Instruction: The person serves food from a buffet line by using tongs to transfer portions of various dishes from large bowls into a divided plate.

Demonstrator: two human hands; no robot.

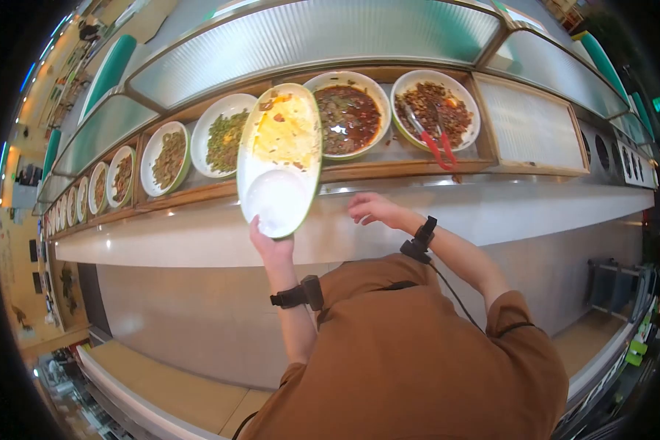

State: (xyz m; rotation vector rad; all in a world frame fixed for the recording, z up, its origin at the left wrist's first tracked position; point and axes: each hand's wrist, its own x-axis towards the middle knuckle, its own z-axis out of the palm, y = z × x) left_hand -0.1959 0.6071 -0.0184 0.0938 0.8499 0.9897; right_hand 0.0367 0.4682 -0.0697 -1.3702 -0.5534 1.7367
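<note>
My left hand (273,243) grips the near end of a white oval serving dish (280,196) with a green outer rim. The dish is raised and tilted over the food counter. Yellow sauce and a few brown bits (277,139) smear its far half, while its near half is white and mostly bare. My right hand (372,210) hovers holding nothing, fingers loosely bent and apart, over the counter's front ledge. Just beyond the dish stand a bowl of dark red soupy food (347,117) and a bowl of chopped green food (226,139).
Red-handled tongs (434,143) rest in a bowl of brown chopped food (436,103) at the right. More bowls (166,159) line the wooden-framed counter leftward. A ribbed clear guard (323,44) rises behind them, and a ribbed panel (529,121) covers the section at right.
</note>
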